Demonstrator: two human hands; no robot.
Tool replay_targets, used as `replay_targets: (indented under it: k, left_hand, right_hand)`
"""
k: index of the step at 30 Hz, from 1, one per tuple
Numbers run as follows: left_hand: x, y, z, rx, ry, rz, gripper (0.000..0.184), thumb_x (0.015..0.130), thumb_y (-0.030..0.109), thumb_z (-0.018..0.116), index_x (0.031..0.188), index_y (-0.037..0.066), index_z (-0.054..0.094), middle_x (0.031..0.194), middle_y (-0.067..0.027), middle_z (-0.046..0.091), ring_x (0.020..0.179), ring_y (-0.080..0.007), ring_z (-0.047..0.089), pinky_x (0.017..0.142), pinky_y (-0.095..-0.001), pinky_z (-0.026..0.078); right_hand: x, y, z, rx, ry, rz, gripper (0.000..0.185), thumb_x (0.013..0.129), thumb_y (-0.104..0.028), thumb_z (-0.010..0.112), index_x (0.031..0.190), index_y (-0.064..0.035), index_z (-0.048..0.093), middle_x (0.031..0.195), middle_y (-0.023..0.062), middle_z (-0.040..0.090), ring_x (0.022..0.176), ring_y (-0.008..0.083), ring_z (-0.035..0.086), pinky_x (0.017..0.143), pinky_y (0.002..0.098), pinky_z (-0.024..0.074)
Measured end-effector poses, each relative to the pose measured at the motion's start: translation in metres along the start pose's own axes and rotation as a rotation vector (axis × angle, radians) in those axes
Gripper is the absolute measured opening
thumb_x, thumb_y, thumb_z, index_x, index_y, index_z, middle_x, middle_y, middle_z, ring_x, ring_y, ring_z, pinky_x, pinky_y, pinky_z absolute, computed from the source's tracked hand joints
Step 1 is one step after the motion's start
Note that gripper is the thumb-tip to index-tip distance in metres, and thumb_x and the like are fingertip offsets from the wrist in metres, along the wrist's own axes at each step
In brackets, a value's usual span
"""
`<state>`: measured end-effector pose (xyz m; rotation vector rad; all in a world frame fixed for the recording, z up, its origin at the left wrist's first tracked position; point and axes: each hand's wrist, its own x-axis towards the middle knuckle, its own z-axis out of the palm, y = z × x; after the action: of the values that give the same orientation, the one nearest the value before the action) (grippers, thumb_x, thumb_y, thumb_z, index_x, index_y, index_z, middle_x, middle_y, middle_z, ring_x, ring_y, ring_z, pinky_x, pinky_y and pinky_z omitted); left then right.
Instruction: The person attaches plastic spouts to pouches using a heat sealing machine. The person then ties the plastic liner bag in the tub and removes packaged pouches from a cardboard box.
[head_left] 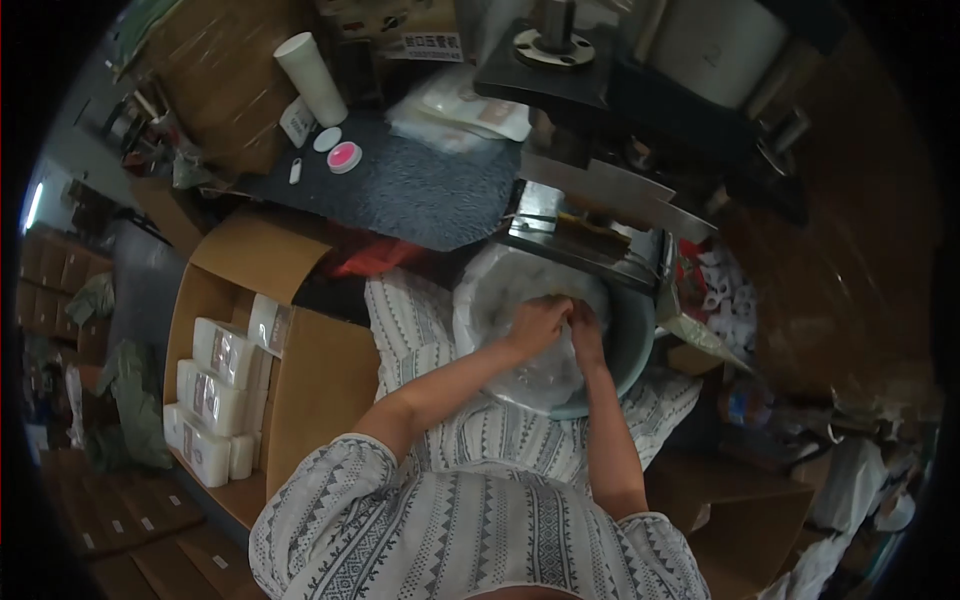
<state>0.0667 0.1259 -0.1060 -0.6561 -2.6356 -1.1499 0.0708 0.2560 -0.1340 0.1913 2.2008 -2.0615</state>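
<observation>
My left hand (pixel 541 323) and my right hand (pixel 585 330) meet above a basin (pixel 637 345) on my lap. A clear plastic bag (pixel 490 340) lines the basin and spills over its left rim; pale items inside it are blurred. Both hands have their fingers curled together at the fingertips. Whatever is between the fingers is too small or hidden to name. Just beyond the basin stands a machine with a metal plate (pixel 540 205).
An open carton (pixel 320 400) of white wrapped packs (pixel 215 400) stands at left. On the dark table mat (pixel 440 195) are a white cylinder (pixel 310 80), a pink-filled round tin (pixel 344 157) and plastic bags (pixel 470 110). White rolls (pixel 725 300) lie at right.
</observation>
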Motion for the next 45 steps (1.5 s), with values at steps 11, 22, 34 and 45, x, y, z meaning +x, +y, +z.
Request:
replay_targets:
  k: [11, 22, 34, 45]
  left_hand:
    - [-0.003, -0.018, 0.002, 0.136, 0.105, 0.161, 0.018, 0.071, 0.009, 0.063, 0.088, 0.008, 0.055, 0.094, -0.0084, 0.055, 0.09, -0.0297, 0.057, 0.071, -0.0388, 0.049]
    - [-0.057, -0.004, -0.011, -0.104, -0.23, -0.095, 0.009, 0.084, 0.011, 0.057, 0.086, 0.003, 0.061, 0.083, -0.0137, 0.062, 0.074, -0.0317, 0.061, 0.065, -0.0387, 0.049]
    - [-0.038, -0.011, -0.095, -0.452, 0.029, -0.251, 0.033, 0.099, 0.023, 0.043, 0.108, -0.003, 0.06, 0.105, -0.0127, 0.064, 0.099, -0.0215, 0.059, 0.091, -0.0279, 0.041]
    - [-0.076, -0.148, -0.087, -1.182, -0.237, -1.067, 0.055, 0.1, 0.041, 0.026, 0.136, 0.001, 0.038, 0.133, -0.0126, 0.047, 0.122, -0.0271, 0.045, 0.102, -0.0382, 0.037]
  right_hand:
    - [0.002, 0.006, -0.012, 0.5, -0.143, 0.282, 0.028, 0.095, -0.032, 0.052, 0.083, -0.0084, 0.062, 0.073, -0.0013, 0.055, 0.066, 0.0082, 0.047, 0.06, 0.0247, 0.0365]
    - [0.008, 0.06, -0.031, -1.146, 0.046, -0.161, 0.016, 0.084, -0.021, 0.052, 0.085, -0.0095, 0.064, 0.084, 0.0119, 0.065, 0.08, 0.0323, 0.062, 0.074, 0.044, 0.0467]
    - [-0.117, -0.009, 0.011, -0.281, 0.17, 0.054, 0.034, 0.076, -0.024, 0.062, 0.104, -0.0033, 0.064, 0.103, 0.0151, 0.064, 0.102, 0.0322, 0.058, 0.09, 0.0377, 0.0435]
    - [-0.248, -0.171, -0.09, 0.568, 0.15, 0.136, 0.014, 0.086, -0.011, 0.054, 0.087, -0.0024, 0.065, 0.075, -0.0041, 0.057, 0.063, 0.0049, 0.048, 0.055, 0.0213, 0.0381]
